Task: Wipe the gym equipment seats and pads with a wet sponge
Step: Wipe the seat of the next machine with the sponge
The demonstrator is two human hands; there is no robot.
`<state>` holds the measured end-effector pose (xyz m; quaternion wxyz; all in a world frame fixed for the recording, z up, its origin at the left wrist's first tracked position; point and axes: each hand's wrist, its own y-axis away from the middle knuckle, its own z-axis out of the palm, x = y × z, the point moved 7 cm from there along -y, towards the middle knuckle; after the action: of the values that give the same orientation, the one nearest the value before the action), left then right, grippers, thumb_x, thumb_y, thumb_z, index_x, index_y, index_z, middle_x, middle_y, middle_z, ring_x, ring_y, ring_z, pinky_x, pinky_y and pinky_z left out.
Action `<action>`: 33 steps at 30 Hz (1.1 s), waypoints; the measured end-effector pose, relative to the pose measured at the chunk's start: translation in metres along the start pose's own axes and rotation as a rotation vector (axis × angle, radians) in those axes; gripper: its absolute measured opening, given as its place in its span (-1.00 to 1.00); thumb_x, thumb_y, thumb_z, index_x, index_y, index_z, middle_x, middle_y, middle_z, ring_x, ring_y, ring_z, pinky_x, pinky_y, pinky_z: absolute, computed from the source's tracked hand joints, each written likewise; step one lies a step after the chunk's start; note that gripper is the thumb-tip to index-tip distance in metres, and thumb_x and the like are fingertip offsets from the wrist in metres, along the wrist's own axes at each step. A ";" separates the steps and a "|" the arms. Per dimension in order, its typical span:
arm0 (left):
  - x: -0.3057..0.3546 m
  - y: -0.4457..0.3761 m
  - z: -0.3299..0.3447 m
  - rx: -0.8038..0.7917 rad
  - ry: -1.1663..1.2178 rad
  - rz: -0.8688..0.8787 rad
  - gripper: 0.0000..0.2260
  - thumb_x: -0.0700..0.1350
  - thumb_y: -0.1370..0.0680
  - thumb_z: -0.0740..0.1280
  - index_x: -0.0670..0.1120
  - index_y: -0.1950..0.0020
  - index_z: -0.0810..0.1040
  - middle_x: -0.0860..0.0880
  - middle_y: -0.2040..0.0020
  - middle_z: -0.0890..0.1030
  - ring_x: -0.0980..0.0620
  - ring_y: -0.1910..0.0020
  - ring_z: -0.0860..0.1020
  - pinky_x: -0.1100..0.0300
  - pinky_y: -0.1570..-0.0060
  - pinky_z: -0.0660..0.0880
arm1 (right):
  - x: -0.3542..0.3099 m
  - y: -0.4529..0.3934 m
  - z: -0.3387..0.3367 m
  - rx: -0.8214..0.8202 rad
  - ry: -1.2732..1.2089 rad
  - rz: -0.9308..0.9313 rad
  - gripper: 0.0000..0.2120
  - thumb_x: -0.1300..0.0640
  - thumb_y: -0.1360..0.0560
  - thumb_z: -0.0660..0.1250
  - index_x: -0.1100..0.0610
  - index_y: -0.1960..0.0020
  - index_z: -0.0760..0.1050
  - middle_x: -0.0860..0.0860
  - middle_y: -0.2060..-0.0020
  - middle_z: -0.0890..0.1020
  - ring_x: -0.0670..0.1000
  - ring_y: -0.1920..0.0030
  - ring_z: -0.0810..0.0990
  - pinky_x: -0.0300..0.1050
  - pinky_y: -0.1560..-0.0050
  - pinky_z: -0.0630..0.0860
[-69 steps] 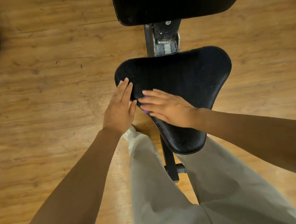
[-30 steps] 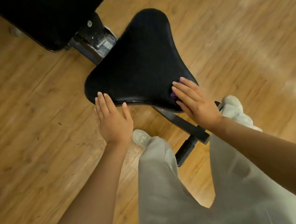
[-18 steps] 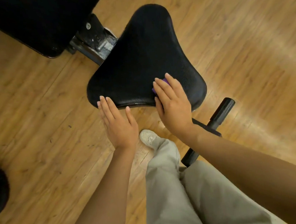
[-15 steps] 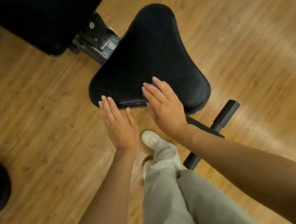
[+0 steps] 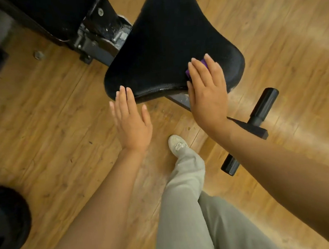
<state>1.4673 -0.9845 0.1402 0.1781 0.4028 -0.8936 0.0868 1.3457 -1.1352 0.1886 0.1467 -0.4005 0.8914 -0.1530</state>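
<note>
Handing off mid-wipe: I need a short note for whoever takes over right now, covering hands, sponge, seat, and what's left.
Right hand: flat, pressing the purple sponge on the near right part of the black seat.
Left hand: open, fingertips touching the seat's near left edge.
Done: cannot tell how much of the seat is wiped.
Left: finish the seat, then the back pad beyond the bracket.

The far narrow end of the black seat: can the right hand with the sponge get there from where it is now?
Probably yes. The right hand presses the purple sponge flat on the seat near its wide end, and the black surface beyond it lies bare, with nothing in the way.
</note>
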 end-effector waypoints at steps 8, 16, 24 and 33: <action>-0.024 -0.001 -0.003 -0.043 -0.044 0.258 -0.47 -0.15 -0.64 0.19 -0.18 -0.60 0.14 -0.13 -0.61 0.14 -0.07 -0.60 0.08 -0.02 -0.57 -0.11 | -0.084 0.007 0.047 0.016 -0.129 -0.050 -0.61 0.23 -0.60 0.27 0.23 -0.43 0.42 0.14 -0.40 0.47 0.17 -0.48 0.32 0.05 -0.54 0.09; -0.065 -0.014 0.006 0.101 0.102 0.297 -0.50 -0.08 -0.67 0.12 -0.22 -0.58 0.16 -0.16 -0.60 0.16 -0.06 -0.59 0.10 0.09 -0.58 -0.13 | -0.103 0.018 0.062 0.196 -0.372 -0.153 -0.67 0.25 -0.60 0.30 0.28 -0.35 0.49 0.16 -0.33 0.53 0.15 -0.44 0.33 0.03 -0.54 0.10; -0.081 -0.022 0.029 0.180 0.223 0.475 -0.49 -0.10 -0.69 0.12 -0.24 -0.59 0.10 -0.19 -0.61 0.11 -0.06 -0.61 0.06 0.02 -0.58 -0.04 | -0.139 0.038 0.091 0.368 -0.476 -0.204 -0.70 0.28 -0.61 0.30 0.32 -0.32 0.50 0.19 -0.32 0.53 0.18 -0.42 0.36 0.09 -0.51 0.19; -0.096 -0.041 0.044 0.416 0.304 0.780 -0.52 -0.08 -0.69 0.10 -0.20 -0.58 0.08 -0.18 -0.58 0.18 -0.12 -0.59 0.14 -0.05 -0.57 0.03 | -0.142 0.041 0.105 0.652 -0.448 -0.323 -0.74 0.26 -0.63 0.27 0.33 -0.28 0.53 0.20 -0.28 0.55 0.19 -0.38 0.42 0.10 -0.47 0.27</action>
<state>1.5459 -0.9583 0.0627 0.1766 0.0464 -0.9056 0.3827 1.4489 -1.0173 0.0965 0.4299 -0.4911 0.6682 -0.3571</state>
